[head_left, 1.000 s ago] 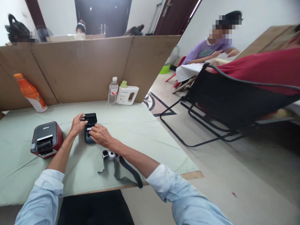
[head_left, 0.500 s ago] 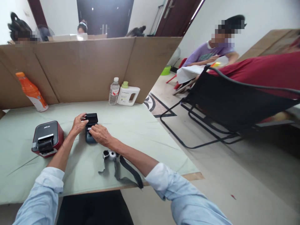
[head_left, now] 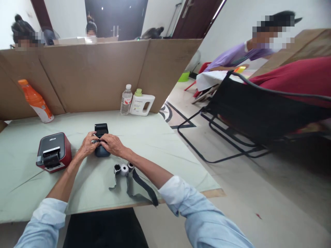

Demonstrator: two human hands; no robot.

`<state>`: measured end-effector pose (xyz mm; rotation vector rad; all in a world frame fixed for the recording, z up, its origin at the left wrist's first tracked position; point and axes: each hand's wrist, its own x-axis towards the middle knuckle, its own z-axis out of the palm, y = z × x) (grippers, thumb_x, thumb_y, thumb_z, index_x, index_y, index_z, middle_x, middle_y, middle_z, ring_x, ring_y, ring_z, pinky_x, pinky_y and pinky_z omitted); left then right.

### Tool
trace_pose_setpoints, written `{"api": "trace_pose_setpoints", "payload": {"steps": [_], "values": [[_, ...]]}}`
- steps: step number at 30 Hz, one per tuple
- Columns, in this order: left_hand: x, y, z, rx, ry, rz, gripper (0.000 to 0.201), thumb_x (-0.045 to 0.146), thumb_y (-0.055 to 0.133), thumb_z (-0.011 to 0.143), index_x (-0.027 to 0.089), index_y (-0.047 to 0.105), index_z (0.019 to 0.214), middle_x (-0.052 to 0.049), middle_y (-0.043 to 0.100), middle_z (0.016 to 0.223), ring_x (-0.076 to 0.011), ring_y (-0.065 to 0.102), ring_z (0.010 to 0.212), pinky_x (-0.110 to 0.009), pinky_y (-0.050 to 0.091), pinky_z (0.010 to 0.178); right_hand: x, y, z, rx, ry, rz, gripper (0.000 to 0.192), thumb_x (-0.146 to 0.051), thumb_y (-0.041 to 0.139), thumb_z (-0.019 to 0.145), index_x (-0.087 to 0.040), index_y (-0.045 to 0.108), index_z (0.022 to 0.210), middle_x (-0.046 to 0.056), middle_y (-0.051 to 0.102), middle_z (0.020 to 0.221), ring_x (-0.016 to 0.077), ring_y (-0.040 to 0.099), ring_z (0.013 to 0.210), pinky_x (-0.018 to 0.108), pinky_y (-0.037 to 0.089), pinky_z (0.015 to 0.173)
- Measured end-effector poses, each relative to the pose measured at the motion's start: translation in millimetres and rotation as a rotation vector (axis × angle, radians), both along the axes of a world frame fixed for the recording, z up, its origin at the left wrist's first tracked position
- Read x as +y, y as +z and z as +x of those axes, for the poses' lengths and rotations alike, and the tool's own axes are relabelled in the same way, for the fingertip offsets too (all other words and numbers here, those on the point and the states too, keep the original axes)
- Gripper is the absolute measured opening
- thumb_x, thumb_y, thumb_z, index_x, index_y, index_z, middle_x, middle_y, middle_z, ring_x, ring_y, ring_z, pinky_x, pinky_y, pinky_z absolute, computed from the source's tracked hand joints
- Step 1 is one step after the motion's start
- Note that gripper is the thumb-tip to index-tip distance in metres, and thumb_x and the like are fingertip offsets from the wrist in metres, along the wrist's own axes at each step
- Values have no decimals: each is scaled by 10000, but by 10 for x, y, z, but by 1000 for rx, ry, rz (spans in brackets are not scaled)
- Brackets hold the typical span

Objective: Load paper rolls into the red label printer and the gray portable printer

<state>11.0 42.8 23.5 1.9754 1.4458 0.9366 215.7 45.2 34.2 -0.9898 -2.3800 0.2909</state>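
Note:
A small black printer (head_left: 101, 130) with its lid raised stands on the pale green table (head_left: 144, 141). My left hand (head_left: 88, 145) grips its left side and my right hand (head_left: 112, 144) rests on its front, so the lower body is mostly hidden. Just in front of my right wrist lie small paper rolls (head_left: 123, 168) with dark paper strips (head_left: 141, 184) trailing toward the table's near edge.
A red and black printer (head_left: 53, 151) sits at the left. An orange bottle (head_left: 36, 102), a clear water bottle (head_left: 126, 100) and a white jug (head_left: 141, 103) stand against the cardboard partition (head_left: 95, 72). A black folding chair (head_left: 248, 113) and seated people are to the right.
My left hand dropped from the raised lid to the printer's left side, and my right hand slid forward over its front. The person at the far right leaned further over.

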Motion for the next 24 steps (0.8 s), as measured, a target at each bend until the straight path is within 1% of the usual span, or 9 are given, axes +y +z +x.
{"api": "trace_pose_setpoints", "payload": {"steps": [3, 5, 9, 13, 15, 17, 20, 22, 24], "values": [[38, -25, 37, -11, -7, -4, 180, 207, 690, 778, 204, 816, 907, -136, 550, 1417, -331, 541, 1362, -379, 628, 889, 17, -7, 23, 5, 30, -5, 157, -240, 694, 951, -176, 670, 1091, 72, 722, 1043, 209, 648, 986, 303, 466, 858], [41, -36, 28, -6, -6, -2, 180, 213, 689, 783, 207, 821, 905, -135, 552, 1422, -330, 535, 1371, -388, 624, 908, 32, -15, 29, 1, 40, -1, 168, -251, 712, 944, -173, 667, 1086, 73, 720, 1033, 208, 645, 974, 302, 462, 851], [3, -25, -31, -4, -38, 12, 150, 259, 703, 802, 212, 819, 885, -125, 563, 1439, -314, 562, 1338, -371, 632, 861, 46, -28, 3, -44, 23, 44, 66, -230, 648, 989, -179, 675, 1022, 80, 717, 1019, 205, 638, 959, 296, 444, 831], [-29, 4, -67, 16, -73, 5, 164, 349, 734, 827, 199, 800, 811, -131, 576, 1438, -306, 584, 1308, -374, 632, 855, 23, -31, -23, -106, 2, 98, 122, -198, 562, 1027, -172, 679, 1003, 90, 711, 1000, 203, 630, 939, 298, 435, 817], [-29, 8, -72, 22, -84, -3, 171, 349, 725, 840, 197, 801, 825, -136, 572, 1447, -308, 573, 1327, -392, 623, 899, 11, -29, -23, -125, 6, 120, 129, -212, 557, 1030, -169, 678, 1018, 98, 709, 1013, 210, 623, 947, 304, 435, 816], [-19, 4, -75, 24, -96, 0, 157, 328, 714, 846, 202, 807, 858, -133, 586, 1434, -301, 566, 1339, -415, 600, 972, 13, -22, -16, -122, 23, 123, 112, -236, 595, 1014, -170, 673, 1060, 101, 709, 1046, 217, 617, 965, 307, 436, 813], [3, -4, -81, 44, -118, 33, 143, 275, 688, 856, 217, 813, 895, -117, 633, 1375, -277, 582, 1319, -451, 521, 1110, 40, -3, -7, -112, 60, 102, 149, -251, 663, 975, -179, 665, 1106, 91, 708, 1076, 220, 615, 991, 305, 436, 815], [12, -10, -83, 64, -127, 52, 159, 240, 665, 859, 222, 813, 914, -114, 648, 1356, -271, 588, 1314, -463, 481, 1156, 59, 12, -9, -123, 68, 92, 119, -239, 654, 981, -186, 671, 1086, 80, 709, 1052, 214, 618, 985, 300, 431, 812], [10, -16, -83, 77, -125, 60, 169, 217, 649, 856, 218, 809, 910, -119, 648, 1357, -274, 589, 1316, -464, 473, 1164, 61, 24, -20, -148, 49, 95, 90, -230, 612, 1007, -185, 679, 1049, 78, 708, 1025, 209, 621, 965, 297, 423, 794]]}}
